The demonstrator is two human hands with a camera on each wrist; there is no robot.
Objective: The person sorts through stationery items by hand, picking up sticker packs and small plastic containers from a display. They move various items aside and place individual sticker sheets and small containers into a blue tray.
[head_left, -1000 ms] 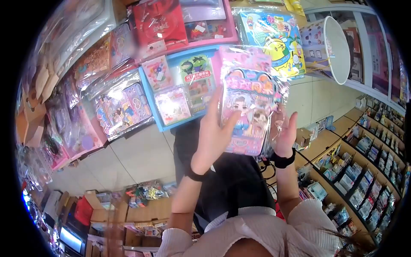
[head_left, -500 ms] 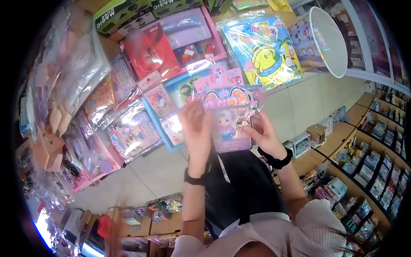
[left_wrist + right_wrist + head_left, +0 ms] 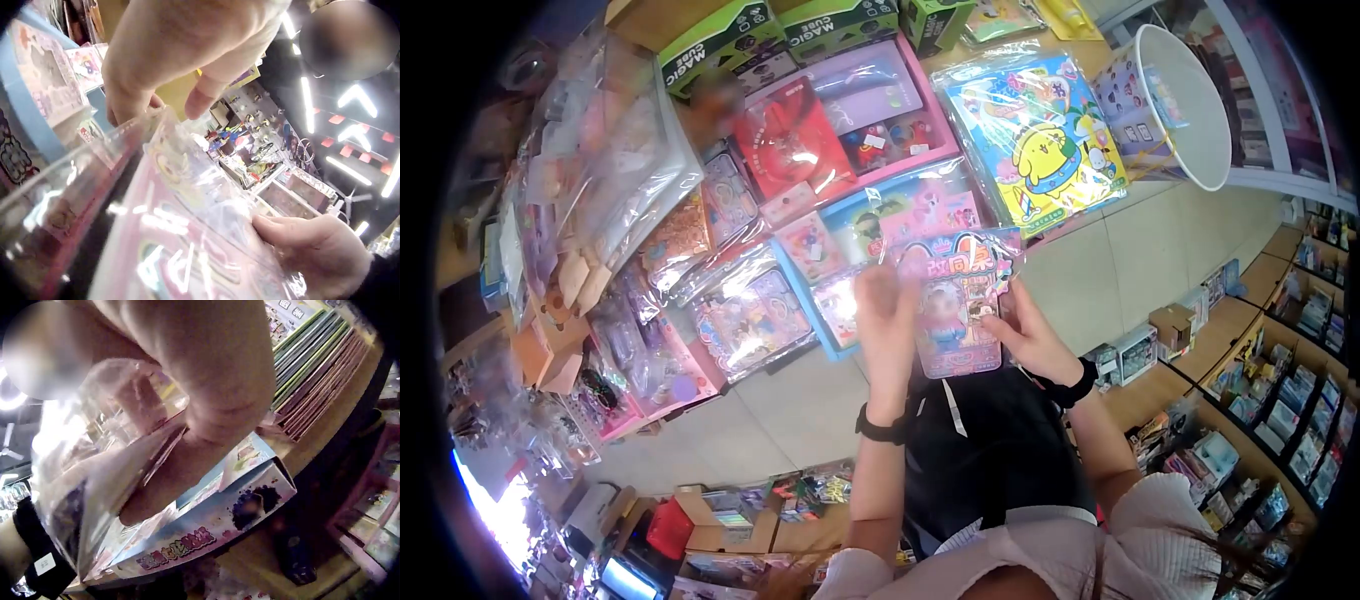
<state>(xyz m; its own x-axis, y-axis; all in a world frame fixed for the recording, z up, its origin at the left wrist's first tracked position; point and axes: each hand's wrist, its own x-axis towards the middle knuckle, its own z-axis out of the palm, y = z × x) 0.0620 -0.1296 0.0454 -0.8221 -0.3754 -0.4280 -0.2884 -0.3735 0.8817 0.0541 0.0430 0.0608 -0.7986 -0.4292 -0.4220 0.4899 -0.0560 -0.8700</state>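
Observation:
A pink cartoon pack (image 3: pixel 958 345) in a clear plastic bag is held upright in front of the body, its printed character facing up. My left hand (image 3: pixel 888 325) is at the pack's left edge; in the left wrist view its bent fingers pinch the clear bag (image 3: pixel 181 181) at the corner. My right hand (image 3: pixel 1035 335) grips the opposite edge, thumb on the front. In the right wrist view, the right hand (image 3: pixel 206 381) is close up, with crinkled plastic under it and the left hand partly hidden behind.
A blue tray (image 3: pixel 810 310) of small packs lies just beyond, near a pink box (image 3: pixel 940 150). A yellow-and-blue cartoon pack (image 3: pixel 1045 150) and a white bucket (image 3: pixel 1190 120) stand to the right. Bagged goods (image 3: pixel 610 180) pile up left; stocked shelves (image 3: pixel 1260 390) line the right side.
The pack has come lower and tilted, and the left hand has shifted from across its front to its left edge. The right hand now has its thumb on the front.

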